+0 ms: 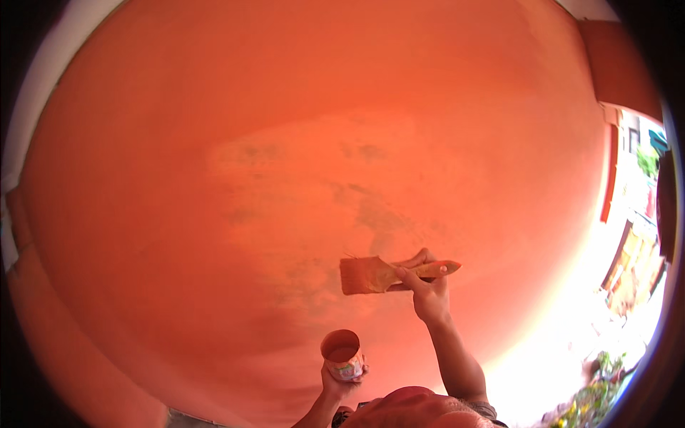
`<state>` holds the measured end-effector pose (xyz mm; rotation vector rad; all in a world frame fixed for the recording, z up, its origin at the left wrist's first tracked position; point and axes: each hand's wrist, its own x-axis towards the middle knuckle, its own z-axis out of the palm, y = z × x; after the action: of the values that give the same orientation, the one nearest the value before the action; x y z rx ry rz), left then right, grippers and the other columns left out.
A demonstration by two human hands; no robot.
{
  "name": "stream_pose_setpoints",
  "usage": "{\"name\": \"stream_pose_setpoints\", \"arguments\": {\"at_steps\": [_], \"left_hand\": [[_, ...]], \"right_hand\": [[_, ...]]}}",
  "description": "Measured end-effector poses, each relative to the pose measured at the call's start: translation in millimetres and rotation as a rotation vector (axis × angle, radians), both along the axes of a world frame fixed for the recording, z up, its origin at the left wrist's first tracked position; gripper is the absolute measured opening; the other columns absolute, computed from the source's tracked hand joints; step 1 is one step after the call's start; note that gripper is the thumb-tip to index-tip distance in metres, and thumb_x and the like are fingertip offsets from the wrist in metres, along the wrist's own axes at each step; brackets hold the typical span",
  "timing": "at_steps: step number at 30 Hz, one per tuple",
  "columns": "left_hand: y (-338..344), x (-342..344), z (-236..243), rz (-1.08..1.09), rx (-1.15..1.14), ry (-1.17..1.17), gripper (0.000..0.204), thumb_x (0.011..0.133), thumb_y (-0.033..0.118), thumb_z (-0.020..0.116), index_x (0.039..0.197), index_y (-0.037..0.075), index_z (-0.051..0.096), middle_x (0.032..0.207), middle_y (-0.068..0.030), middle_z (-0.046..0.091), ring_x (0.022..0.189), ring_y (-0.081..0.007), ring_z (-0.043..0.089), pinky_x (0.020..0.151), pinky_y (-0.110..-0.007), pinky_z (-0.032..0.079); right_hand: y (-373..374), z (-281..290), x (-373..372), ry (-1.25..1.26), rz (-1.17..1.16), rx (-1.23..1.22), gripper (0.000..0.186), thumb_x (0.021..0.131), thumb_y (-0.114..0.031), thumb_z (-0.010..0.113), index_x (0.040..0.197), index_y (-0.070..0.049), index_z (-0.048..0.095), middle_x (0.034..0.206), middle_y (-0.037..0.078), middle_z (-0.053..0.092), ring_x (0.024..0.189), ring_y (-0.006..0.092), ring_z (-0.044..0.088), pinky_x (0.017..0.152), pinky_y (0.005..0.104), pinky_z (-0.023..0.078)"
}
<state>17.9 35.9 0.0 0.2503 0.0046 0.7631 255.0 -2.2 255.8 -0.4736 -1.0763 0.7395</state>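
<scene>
A broad flat paintbrush (377, 275) lies across the view in front of an orange wall (300, 93), its long axis running left to right: bristles at the left, wooden handle at the right. The right hand (430, 296), the nearer one to it, has thumb and fingers clamped on the handle. Whether the bristles touch the wall cannot be told. Nearer and to the left, the left hand (341, 383) has its fingers wrapped around a round, open-topped can (348, 369) with a patterned side and smooth orange paint (341, 354) inside. The wall is matte, with blotchy greyish patches (377, 214) beyond the brush. Leafy plants (599, 389) stand in bright light at the near right.
</scene>
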Motion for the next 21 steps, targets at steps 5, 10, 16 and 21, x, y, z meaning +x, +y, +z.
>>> {"name": "stream_pose_setpoints", "arguments": {"at_steps": [5, 10, 16, 21], "left_hand": [[9, -3, -1, -0.092, 0.0, 0.017, 0.06, 0.086, 0.048, 0.057, 0.127, 0.004, 0.054, 0.115, -0.019, 0.056, 0.102, -0.0331, 0.056, 0.061, -0.031, 0.049], [14, -4, 5, -0.166, -0.015, -0.004, 0.055, 0.085, 0.041, 0.063, 0.127, 0.006, 0.056, 0.121, -0.0175, 0.057, 0.104, -0.0324, 0.055, 0.063, -0.031, 0.051], [17, -4, 7, -0.221, -0.038, 0.025, 0.061, 0.086, 0.052, 0.058, 0.129, 0.009, 0.056, 0.121, -0.0144, 0.06, 0.105, -0.0328, 0.056, 0.063, -0.032, 0.049], [29, -2, 0, -0.302, 0.058, -0.085, 0.065, 0.085, 0.047, 0.064, 0.137, 0.011, 0.051, 0.13, -0.0163, 0.055, 0.11, -0.0372, 0.055, 0.066, -0.039, 0.053]], "right_hand": [[-23, -66, 8, 0.214, -0.046, -0.145, 0.016, 0.092, -0.008, 0.068, 0.091, 0.001, 0.055, 0.091, 0.016, 0.067, 0.084, 0.0245, 0.071, 0.071, 0.04, 0.066], [-44, -86, 0, 0.303, -0.052, -0.188, 0.011, 0.094, -0.005, 0.063, 0.093, -0.003, 0.052, 0.091, 0.014, 0.067, 0.082, 0.024, 0.071, 0.07, 0.0397, 0.065], [-49, -85, -11, 0.273, -0.032, -0.169, 0.012, 0.093, -0.008, 0.065, 0.094, -0.002, 0.054, 0.091, 0.014, 0.066, 0.081, 0.0242, 0.07, 0.069, 0.0384, 0.064], [-50, -72, -17, 0.181, -0.068, -0.166, 0.011, 0.089, -0.002, 0.065, 0.094, 0.002, 0.057, 0.09, 0.014, 0.065, 0.08, 0.0251, 0.07, 0.066, 0.0398, 0.064]]}}
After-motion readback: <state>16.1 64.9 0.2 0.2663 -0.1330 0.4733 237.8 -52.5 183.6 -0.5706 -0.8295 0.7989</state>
